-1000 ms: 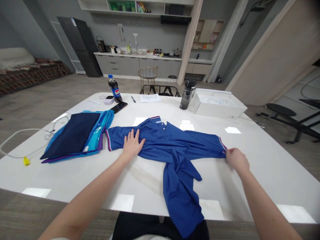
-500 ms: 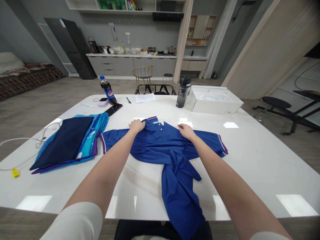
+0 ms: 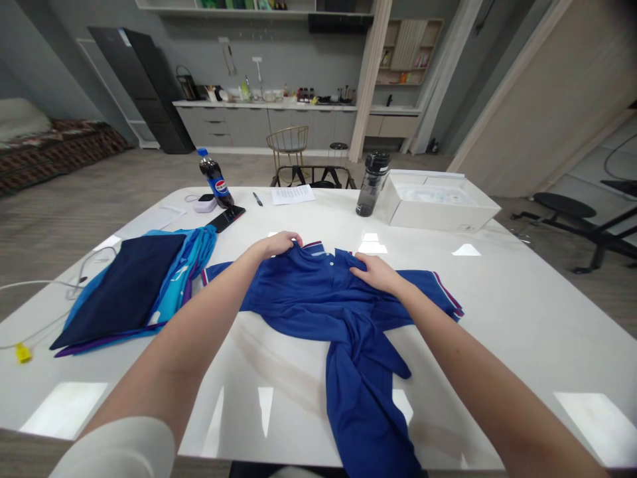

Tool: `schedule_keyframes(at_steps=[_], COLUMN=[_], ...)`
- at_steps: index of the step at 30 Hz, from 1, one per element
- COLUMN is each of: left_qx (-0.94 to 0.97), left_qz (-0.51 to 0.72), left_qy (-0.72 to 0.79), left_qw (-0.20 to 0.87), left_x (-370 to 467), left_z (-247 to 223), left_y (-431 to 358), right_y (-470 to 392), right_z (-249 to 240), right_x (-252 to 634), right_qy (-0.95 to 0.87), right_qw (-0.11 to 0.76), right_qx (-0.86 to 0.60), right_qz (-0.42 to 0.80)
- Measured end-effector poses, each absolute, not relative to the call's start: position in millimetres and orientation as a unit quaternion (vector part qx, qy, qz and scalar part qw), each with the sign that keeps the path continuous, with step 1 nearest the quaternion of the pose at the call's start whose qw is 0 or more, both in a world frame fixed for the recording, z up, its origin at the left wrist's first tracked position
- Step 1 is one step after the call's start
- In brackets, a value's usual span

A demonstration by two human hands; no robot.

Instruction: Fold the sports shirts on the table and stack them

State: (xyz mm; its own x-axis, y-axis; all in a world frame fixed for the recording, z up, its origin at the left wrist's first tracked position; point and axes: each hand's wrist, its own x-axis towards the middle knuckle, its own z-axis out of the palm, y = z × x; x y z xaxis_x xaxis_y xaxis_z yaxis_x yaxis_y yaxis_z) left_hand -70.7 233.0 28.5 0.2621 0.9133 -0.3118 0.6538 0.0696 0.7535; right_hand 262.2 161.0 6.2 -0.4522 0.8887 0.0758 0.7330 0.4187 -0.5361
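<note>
A blue polo shirt (image 3: pixel 308 292) with striped collar and sleeve edges lies spread across the white table, its collar at the far side. Its lower part is bunched and trails over the near table edge. My left hand (image 3: pixel 281 244) pinches the shirt at the shoulder left of the collar. On the other side of the collar, my right hand (image 3: pixel 375 271) grips the fabric, thumb on top. Both sleeves point outward, the left one partly hidden behind my forearm.
Folded clothes (image 3: pixel 134 279) are stacked at the left. Farther back are a phone (image 3: pixel 227 219), a cola bottle (image 3: pixel 217 180), a pen (image 3: pixel 257 199), a printed sheet (image 3: pixel 293 194), a dark drink bottle (image 3: pixel 372 186) and a white box (image 3: pixel 438 209). A cable with a yellow tag (image 3: pixel 22 352) lies at left.
My right hand has closed on the shirt's shoulder and shifted slightly inward. The left hand keeps its hold, moved slightly. The view has shifted a little.
</note>
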Motion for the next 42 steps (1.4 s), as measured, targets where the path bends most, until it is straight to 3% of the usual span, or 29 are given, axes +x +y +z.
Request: schedule_keyframes(at_steps=[4, 9, 11, 17, 21, 26, 30, 32, 35, 39, 42], left_qx=[0.725, 0.69, 0.689, 0.785, 0.813, 0.793, 0.747, 0.742, 0.751, 0.723, 0.715], left_qz=[0.196, -0.017, -0.046, 0.016, 0.083, 0.23, 0.403, 0.435, 0.403, 0.309, 0.26], left_qy=[0.572, 0.677, 0.679, 0.563, 0.493, 0.463, 0.467, 0.474, 0.503, 0.597, 0.641], left_qw=[0.329, 0.257, 0.25, 0.258, 0.299, 0.322, 0.249, 0.189, 0.143, 0.16, 0.103], left_x=[-75, -77, -75, -74, -72, -62, -47, -37, -22, -3, 5], left_z=[50, 44, 33, 16, 21, 40, 57, 58, 45, 11, -8], left_y=[233, 233, 232, 234, 235, 222, 209, 208, 214, 228, 233], right_y=[140, 166, 181, 193, 191, 185, 174, 173, 181, 207, 223], right_z=[4, -12, -18, -15, -10, 4, 29, 36, 29, 0, -15], right_x=[268, 272, 273, 267, 258, 260, 269, 271, 268, 261, 256], right_qy=[-0.827, -0.651, -0.567, -0.512, -0.535, -0.615, -0.678, -0.69, -0.708, -0.757, -0.763], right_qw=[0.211, 0.272, 0.271, 0.173, 0.172, 0.256, 0.434, 0.474, 0.45, 0.371, 0.324], right_qx=[-0.467, -0.63, -0.684, -0.572, -0.51, -0.483, -0.5, -0.514, -0.535, -0.511, -0.514], right_qz=[0.233, 0.326, 0.37, 0.617, 0.652, 0.568, 0.321, 0.186, 0.097, 0.167, 0.221])
